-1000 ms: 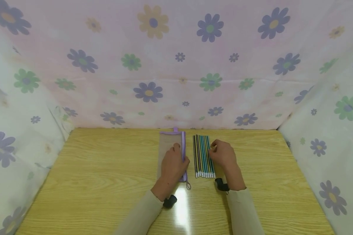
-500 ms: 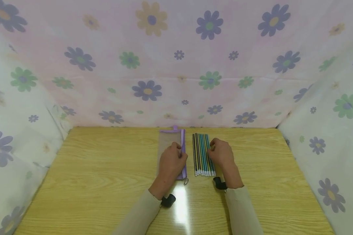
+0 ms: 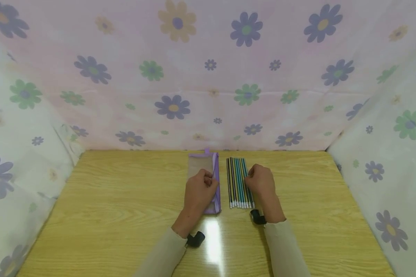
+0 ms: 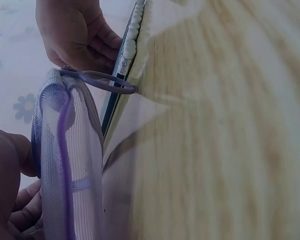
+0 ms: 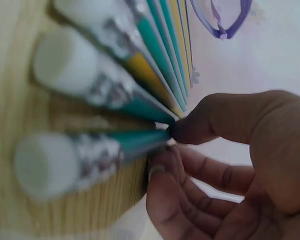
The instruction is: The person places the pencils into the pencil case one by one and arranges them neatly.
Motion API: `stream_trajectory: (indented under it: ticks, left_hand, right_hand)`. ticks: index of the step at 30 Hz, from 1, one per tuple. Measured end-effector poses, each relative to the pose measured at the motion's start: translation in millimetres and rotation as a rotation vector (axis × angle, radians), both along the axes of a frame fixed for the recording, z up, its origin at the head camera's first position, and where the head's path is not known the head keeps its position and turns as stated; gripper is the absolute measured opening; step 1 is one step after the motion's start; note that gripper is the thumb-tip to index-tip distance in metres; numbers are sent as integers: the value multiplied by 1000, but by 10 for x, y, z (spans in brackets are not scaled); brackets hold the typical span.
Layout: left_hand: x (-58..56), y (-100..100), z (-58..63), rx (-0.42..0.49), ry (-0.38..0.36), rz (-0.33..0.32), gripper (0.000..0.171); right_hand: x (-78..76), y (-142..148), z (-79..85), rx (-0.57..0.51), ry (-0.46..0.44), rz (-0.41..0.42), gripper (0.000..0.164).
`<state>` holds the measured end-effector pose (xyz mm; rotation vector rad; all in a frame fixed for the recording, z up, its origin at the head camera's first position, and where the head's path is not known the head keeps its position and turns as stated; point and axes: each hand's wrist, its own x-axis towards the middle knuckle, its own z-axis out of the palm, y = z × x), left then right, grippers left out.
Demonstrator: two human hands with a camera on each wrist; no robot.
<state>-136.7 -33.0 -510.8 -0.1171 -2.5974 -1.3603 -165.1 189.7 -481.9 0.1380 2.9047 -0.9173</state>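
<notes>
The translucent mesh pouch with purple trim [image 3: 197, 163] is gripped at its purple right-hand edge by the left hand [image 3: 198, 195], its thumb and bent fingers brought together on the fabric. By the right hand [image 3: 264, 184], the outermost teal pencil with a white eraser [image 5: 145, 141] is pinched between thumb and fingertips, at the right end of a flat row of slim black, yellow and teal pencils [image 3: 237, 181]. In the right wrist view, a narrow gap is left between its eraser end and the neighbouring pencil's.

The pouch is laid lengthwise to the left of the row, near it but apart. A thin purple loop [image 4: 125, 90] is seen at the pouch's near corner in the left wrist view. The pencils are placed side by side, their silver ferrules and white erasers turned toward the person.

Both wrists are fitted with small black cameras, one on the left [image 3: 195, 239] and one on the right [image 3: 258, 217], beside pale beige sleeves [image 3: 287, 248]. Everything is set on a yellowish wood-grain table [image 3: 131, 192], which is backed by a pale pink cloth printed with purple, green and yellow flowers [image 3: 201, 46].
</notes>
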Motion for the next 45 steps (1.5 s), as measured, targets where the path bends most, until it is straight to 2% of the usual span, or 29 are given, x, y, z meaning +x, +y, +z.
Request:
stream_trajectory:
  ticks: [1,2,5,9,16,25,30,36,45]
  left_hand:
    - [5,-5,-2,4,-1,0,8]
    - [10,-9,-2,7,0,0,7]
    - [12,-18,-8,12,4,-1,5]
    - [5,-28,-15,29,-2,-5,4]
    - [9,-50,-17,57,-10,-12,5]
    - [7,-57,-8,72,-7,-12,3]
    - [10,-60,-3,75,-3,-14,3]
    - [-2,-65,12,89,19,-19,5]
    - [-9,-64,6,113,21,-16,9]
  right_hand:
    - [3,-16,7,7,-6,-18,4]
    - [5,-30,13,11,-14,-36,6]
    - [5,-70,27,32,-40,-88,27]
    - [4,-104,25,85,-45,-126,39]
    - [30,-148,35,148,-50,-160,45]
    - [49,-171,58,213,-86,-196,41]
    - [57,-123,82,201,-112,-178,41]
    - [53,-62,130,134,-141,-155,40]
    - [66,41,142,6,-88,-131,38]
